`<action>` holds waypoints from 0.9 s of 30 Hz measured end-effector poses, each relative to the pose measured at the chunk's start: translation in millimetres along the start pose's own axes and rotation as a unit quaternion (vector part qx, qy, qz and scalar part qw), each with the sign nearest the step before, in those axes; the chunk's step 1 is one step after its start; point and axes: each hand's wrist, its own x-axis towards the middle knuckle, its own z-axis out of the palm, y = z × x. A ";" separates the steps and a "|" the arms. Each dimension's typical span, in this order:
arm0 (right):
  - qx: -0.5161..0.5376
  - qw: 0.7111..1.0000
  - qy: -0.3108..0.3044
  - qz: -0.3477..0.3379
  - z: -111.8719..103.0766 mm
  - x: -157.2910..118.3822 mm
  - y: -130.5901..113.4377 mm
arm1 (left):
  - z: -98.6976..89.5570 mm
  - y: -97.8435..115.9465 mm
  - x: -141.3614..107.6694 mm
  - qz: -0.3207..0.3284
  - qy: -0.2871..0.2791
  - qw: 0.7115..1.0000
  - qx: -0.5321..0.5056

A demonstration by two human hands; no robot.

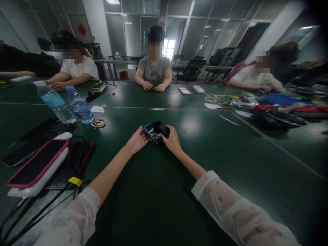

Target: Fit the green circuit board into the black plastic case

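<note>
- Circuit board at centre, screen up, seemingly for easy viewing!
- Left hand holds its left edge, fingers curled close, perhaps for steady support.
- Right hand grips the black case, just beside on the right, likely keeping both close.

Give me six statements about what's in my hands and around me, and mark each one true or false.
1. Your left hand touches a circuit board with a small screen. True.
2. Your right hand is empty. False: it holds a black case.
3. The pink-rimmed phone lies to the right of your hands. False: it is to their left.
4. A slim metal tool lies to the right of your hands. True.
5. Both plastic bottles have blue caps. False: one has a white cap.
6. The person opposite you wears a grey T-shirt. True.
</note>
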 end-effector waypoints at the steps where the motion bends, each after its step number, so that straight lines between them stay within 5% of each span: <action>1: -0.001 1.000 -0.001 0.001 0.0 0.1 0.0 | 0.7 0.2 -0.4 0.000 0.001 1.000 0.000; 27: 0.047 0.999 0.005 0.000 -1.8 -0.5 -7.7 | 4.3 1.3 -2.7 0.000 0.020 1.000 -0.003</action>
